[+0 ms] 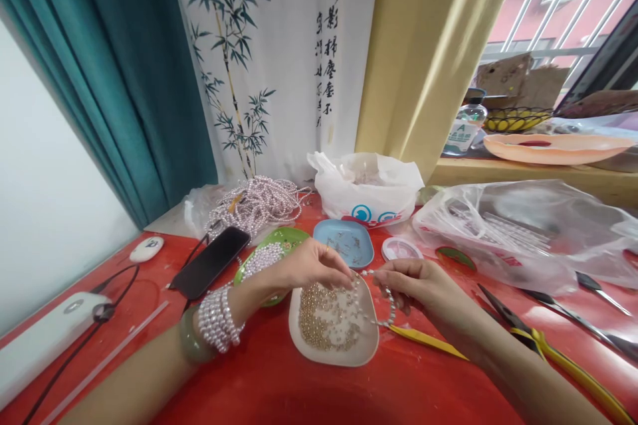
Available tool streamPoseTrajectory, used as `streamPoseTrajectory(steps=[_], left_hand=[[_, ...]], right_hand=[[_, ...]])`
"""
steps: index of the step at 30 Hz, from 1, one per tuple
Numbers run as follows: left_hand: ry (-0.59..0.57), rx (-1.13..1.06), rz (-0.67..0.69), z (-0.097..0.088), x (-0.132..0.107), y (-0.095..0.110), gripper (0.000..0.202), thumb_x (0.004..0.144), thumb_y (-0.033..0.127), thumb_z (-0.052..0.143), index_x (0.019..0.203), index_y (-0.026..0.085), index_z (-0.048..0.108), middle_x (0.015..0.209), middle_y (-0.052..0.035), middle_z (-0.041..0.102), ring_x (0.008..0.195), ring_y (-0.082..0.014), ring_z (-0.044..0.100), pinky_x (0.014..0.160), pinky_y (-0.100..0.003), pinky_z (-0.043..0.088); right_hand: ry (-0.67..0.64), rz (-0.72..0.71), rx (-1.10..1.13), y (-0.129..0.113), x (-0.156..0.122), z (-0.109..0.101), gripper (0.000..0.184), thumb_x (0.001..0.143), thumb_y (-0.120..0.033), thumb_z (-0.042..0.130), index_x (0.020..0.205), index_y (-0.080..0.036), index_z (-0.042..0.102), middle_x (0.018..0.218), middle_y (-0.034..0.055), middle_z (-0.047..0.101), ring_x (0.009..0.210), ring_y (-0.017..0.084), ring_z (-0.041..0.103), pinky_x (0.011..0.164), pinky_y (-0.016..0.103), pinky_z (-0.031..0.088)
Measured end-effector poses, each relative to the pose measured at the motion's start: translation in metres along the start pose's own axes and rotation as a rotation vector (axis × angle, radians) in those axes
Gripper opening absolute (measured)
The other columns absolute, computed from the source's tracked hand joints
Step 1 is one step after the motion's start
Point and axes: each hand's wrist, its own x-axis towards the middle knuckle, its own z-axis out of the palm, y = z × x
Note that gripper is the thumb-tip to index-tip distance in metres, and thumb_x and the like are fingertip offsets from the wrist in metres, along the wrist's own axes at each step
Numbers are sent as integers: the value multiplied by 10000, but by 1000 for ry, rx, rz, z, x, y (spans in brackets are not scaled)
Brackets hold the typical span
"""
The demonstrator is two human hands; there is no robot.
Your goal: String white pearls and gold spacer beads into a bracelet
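Note:
My right hand [413, 282] is closed, with thumb and fingers pinching a beaded strand [390, 309]. The strand's pale beads curve down beside the right rim of a cream tray [369, 350]. Above that tray my left hand [326, 265] is closed in a pinch close to the strand's upper end; whatever lies between those fingertips is too small to make out. Gold beads [313, 319] cover the tray's left part, with clear ones scattered among them. On my left wrist sit several loops of pearly beads [218, 320] and a greenish bangle [190, 337].
Behind my hands are a green tray [292, 235] of pearl beads, a blue tray [369, 246] and a heap of bead strands [259, 202]. A phone [212, 262] lies left. Yellow-handled pliers [541, 342], yellow tweezers [423, 337] and plastic bags [528, 226] are right.

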Motion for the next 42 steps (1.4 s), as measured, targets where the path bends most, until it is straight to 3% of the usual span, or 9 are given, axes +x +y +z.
streamPoseTrajectory(steps=[11,17,30,37,39,42], left_hand=[[175,471,223,0,-5,-1,147,693,200,555,762,156,677,681,-41,663,609,-137,575,550,-237,414],[182,643,341,-3,-5,3,159,708,204,563,766,182,709,733,-44,678,694,-146,588,621,-243,421],[33,407,260,-7,-4,5,181,697,305,619,739,146,697,756,-63,668,708,-153,587,637,-255,447],[-46,297,143,-3,-7,9,177,700,264,595,759,122,682,685,-58,656,586,-110,540,563,-228,421],[-16,314,150,-2,-7,7,156,693,244,586,752,127,671,682,-47,644,590,-108,531,565,-229,413],[126,396,222,-2,-5,3,90,662,196,585,702,145,649,694,-27,619,615,-112,525,575,-233,404]], right_hand=[[-62,17,-7,5,3,-5,273,629,-402,639,522,-158,578,423,-34,457,395,64,371,396,214,266],[-47,34,-2,3,4,-8,305,610,-424,651,493,-162,547,414,-40,451,386,58,366,390,211,257],[-21,50,59,2,4,-16,342,593,-444,674,501,-141,545,395,-51,450,361,36,345,377,186,222],[-23,61,51,2,2,-16,331,610,-439,666,515,-147,544,413,-55,439,377,37,327,390,187,205],[-25,61,56,2,3,-17,329,606,-438,669,514,-149,542,416,-55,443,377,37,325,388,185,208],[-56,41,27,2,2,-17,318,609,-423,673,509,-146,553,406,-55,443,377,38,339,383,180,228]])
